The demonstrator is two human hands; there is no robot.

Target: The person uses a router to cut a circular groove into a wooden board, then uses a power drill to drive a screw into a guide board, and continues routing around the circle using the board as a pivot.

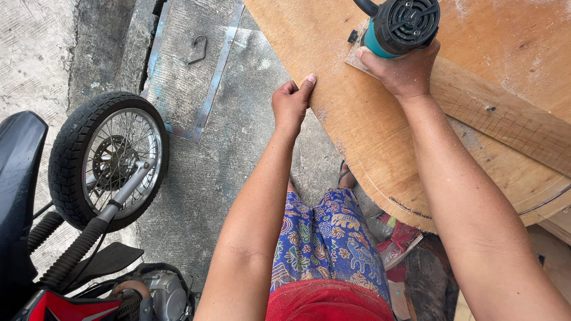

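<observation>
Teal-and-black trimmer (pixel 399 25) on the plywood sheet (pixel 380 125) near its curved edge, clamped from below in the right hand (pixel 403 72), left hand (pixel 291 102) curled shut with thumb pressed to that edge (bare concrete (pixel 232 160) open below, motorcycle wheel (pixel 108 159) well apart leftward).

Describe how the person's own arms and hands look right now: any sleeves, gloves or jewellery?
Both arms are bare, with no sleeves in view. The left hand and right hand wear no gloves, rings or watch. Fine pale dust speckles both forearms.
</observation>
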